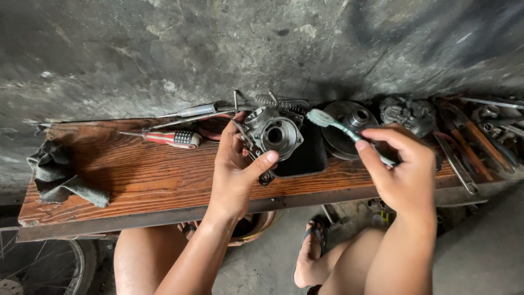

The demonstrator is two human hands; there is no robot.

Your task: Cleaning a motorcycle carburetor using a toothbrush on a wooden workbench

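Observation:
My left hand (234,169) grips a grey metal carburettor body (273,133) and holds it above a black tray (305,161), its round bore facing me. My right hand (401,169) pinches a pale green toothbrush (335,125) by the handle. The brush head points left and hovers just right of the carburettor, not touching it. Both hands are over a brown wooden plank (142,175).
A red-handled screwdriver (172,137) and thin metal rods (191,113) lie at the plank's back. A dark rag (57,175) sits at the left end. A round metal disc (349,125), engine parts (409,114) and wrenches (469,142) crowd the right. A concrete wall rises behind; my knees and a sandalled foot (311,251) are below.

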